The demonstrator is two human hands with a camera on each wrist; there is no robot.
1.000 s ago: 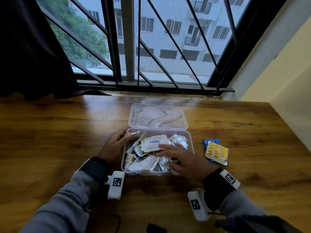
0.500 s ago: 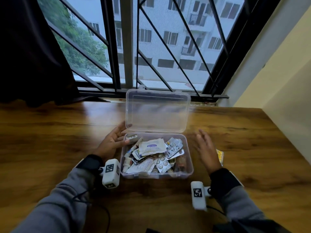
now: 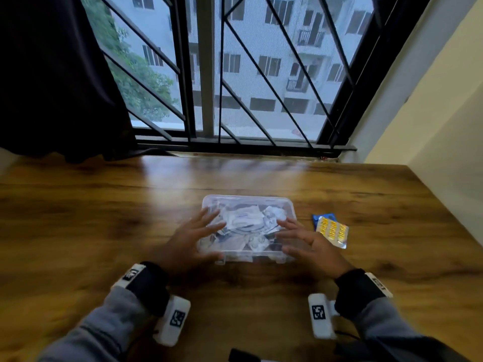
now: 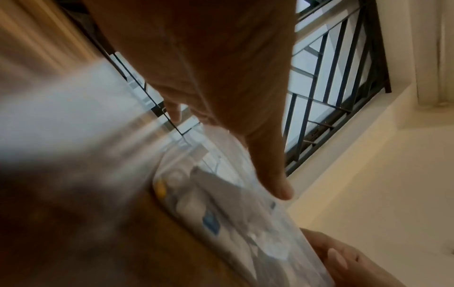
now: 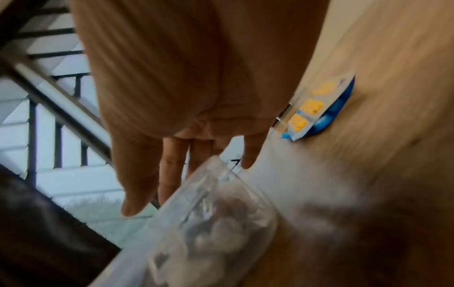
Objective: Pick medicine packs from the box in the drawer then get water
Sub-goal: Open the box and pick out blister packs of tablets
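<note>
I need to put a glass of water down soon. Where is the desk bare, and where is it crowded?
Bare wood lies left of the left hand, and between the clear box and the window sill. Crowded: the right hand, with the yellow blister pack on a blue pack beside it.

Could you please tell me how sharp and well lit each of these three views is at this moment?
Head view: daylight from the window glares on the wooden table; the left hand and right hand on the clear box are motion-blurred. Left wrist view: dim, heavily smeared at left, palm in shadow. Right wrist view: blurred, though the yellow blister pack stays recognisable.
</note>
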